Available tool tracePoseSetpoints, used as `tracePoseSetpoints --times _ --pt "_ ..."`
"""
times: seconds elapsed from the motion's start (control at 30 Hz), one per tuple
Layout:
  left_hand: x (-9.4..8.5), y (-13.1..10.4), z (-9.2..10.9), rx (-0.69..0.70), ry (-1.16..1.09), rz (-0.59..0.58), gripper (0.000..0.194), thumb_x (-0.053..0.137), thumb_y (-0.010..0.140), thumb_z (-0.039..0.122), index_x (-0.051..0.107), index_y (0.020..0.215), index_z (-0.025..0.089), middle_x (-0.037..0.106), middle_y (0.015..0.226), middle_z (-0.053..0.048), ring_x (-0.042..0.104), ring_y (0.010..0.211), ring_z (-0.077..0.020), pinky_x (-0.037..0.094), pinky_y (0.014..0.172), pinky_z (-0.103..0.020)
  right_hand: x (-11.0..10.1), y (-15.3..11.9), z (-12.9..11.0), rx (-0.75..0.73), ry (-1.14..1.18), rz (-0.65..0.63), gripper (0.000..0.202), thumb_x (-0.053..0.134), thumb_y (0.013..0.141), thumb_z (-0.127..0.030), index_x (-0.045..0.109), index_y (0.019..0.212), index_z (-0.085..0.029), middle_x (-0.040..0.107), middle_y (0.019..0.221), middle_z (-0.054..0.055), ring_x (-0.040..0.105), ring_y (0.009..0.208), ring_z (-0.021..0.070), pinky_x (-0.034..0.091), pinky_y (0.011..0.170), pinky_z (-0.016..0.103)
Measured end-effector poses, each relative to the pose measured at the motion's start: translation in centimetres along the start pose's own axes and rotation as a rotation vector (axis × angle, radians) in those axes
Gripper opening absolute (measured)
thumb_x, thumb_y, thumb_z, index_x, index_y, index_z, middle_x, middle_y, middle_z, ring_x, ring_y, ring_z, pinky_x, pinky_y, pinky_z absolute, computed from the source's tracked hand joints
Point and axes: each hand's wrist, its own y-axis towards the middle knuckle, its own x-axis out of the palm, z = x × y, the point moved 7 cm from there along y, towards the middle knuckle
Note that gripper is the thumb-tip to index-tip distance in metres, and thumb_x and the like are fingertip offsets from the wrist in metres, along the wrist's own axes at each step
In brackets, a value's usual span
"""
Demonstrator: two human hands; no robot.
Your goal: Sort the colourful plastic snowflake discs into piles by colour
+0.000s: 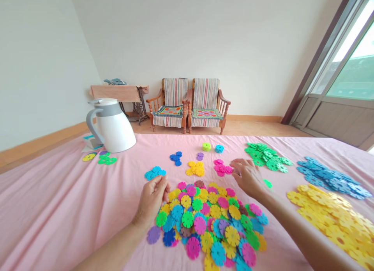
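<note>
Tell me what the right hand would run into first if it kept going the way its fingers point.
The right hand points left and slightly away, fingertips at the small pink pile. It would likely meet those pink discs first, then the yellow cluster beyond. Whether it already touches the pink ones is unclear.

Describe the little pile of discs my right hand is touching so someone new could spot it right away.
Start at the big mixed-colour heap in the middle of the pink tablecloth. Just beyond it lies a row of small sorted piles. The right hand touches the pink pile, right of the yellow pile; it alone is pink.
</note>
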Motion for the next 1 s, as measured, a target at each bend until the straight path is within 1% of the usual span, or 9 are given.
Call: tracePoseSetpoints --times 0.1,0.23,0.43,0.57,0.63,0.7,0.77,0.87,1.0 --pt "0.0 0.1 0.0 0.007 0.009 -0.007 0.040 0.052 0.078 0.053 0.051 0.059 0.017 0.048 0.042 0.005 0.042 0.036 -0.0076 0.031 0.037 -0.017 0.2 0.6 -0.9 -0.015 -0.090 -0.071 0.025 0.053 0.078 -0.019 0.066 0.099 -0.018 0.058 0.117 0.013 0.044 0.109 0.0296 0.031 0.082 0.041" --pt "0.0 0.0 0.1 0.007 0.012 -0.014 0.040 0.051 0.078 0.052 0.051 0.059 0.017 0.047 0.041 0.005 0.041 0.035 -0.0075 0.031 0.037 -0.017 0.5 1.3 -1.3 -0.024 -0.100 -0.117 0.016 0.054 0.075 -0.016 0.068 0.083 -0.016 0.064 0.103 0.013 0.047 0.104 0.0292 0.030 0.079 0.040" --pt "0.0 -0.2 0.1 0.001 0.005 -0.008 0.040 0.052 0.078 0.052 0.050 0.059 0.017 0.047 0.041 0.005 0.041 0.036 -0.0078 0.031 0.037 -0.017 1.3 1.5 -1.9 -0.016 -0.054 -0.098 0.018 0.053 0.075 -0.016 0.066 0.088 -0.015 0.065 0.099 0.011 0.048 0.101 0.0273 0.031 0.077 0.038" --pt "0.0 -0.2 0.2 0.000 0.017 -0.005 0.040 0.051 0.078 0.053 0.051 0.059 0.017 0.046 0.040 0.005 0.041 0.035 -0.0084 0.031 0.037 -0.018 0.4 1.3 -1.9 -0.017 -0.011 -0.068 0.024 0.053 0.075 -0.013 0.063 0.097 -0.017 0.064 0.103 0.010 0.050 0.099 0.0251 0.035 0.077 0.036" --pt "0.1 -0.1 0.2 0.004 0.020 -0.010 0.040 0.051 0.078 0.053 0.050 0.059 0.018 0.047 0.041 0.005 0.041 0.035 -0.0084 0.031 0.037 -0.019 0.1 0.8 -1.8 -0.031 0.077 -0.141 0.020 0.051 0.075 -0.012 0.064 0.090 -0.018 0.065 0.094 0.008 0.056 0.087 0.0207 0.038 0.073 0.032" --pt "0.1 -0.1 0.3 0.009 0.028 -0.013 0.040 0.051 0.078 0.053 0.050 0.059 0.018 0.047 0.041 0.005 0.040 0.035 -0.0084 0.031 0.038 -0.019 0.1 -0.1 -2.2 -0.076 0.206 -0.297 0.012 0.055 0.073 -0.013 0.063 0.078 -0.019 0.064 0.082 0.004 0.057 0.074 0.0163 0.040 0.066 0.028" --pt "0.1 -0.1 0.3 0.013 0.036 -0.014 0.041 0.051 0.078 0.054 0.050 0.059 0.018 0.047 0.041 0.005 0.040 0.035 -0.0085 0.032 0.038 -0.019 0.0 -1.0 -2.6 -0.119 0.305 -0.429 0.007 0.059 0.070 -0.017 0.062 0.076 -0.020 0.063 0.079 0.002 0.057 0.070 0.0148 0.042 0.063 0.026" --pt "0.1 -0.1 0.3 0.019 0.042 -0.016 0.041 0.051 0.078 0.054 0.051 0.059 0.018 0.047 0.041 0.005 0.041 0.035 -0.0086 0.032 0.038 -0.019 -0.2 -1.7 -3.1 -0.147 0.362 -0.503 0.010 0.061 0.069 -0.019 0.062 0.079 -0.019 0.062 0.080 0.001 0.056 0.072 0.0143 0.043 0.064 0.025" --pt "0.1 0.0 0.3 0.025 0.045 -0.022 0.041 0.051 0.078 0.053 0.051 0.059 0.017 0.047 0.041 0.005 0.042 0.035 -0.0084 0.032 0.038 -0.019 0.2 -1.8 -3.0 -0.148 0.394 -0.556 0.007 0.060 0.068 -0.018 0.059 0.075 -0.019 0.060 0.077 0.000 0.055 0.072 0.0132 0.043 0.063 0.023"
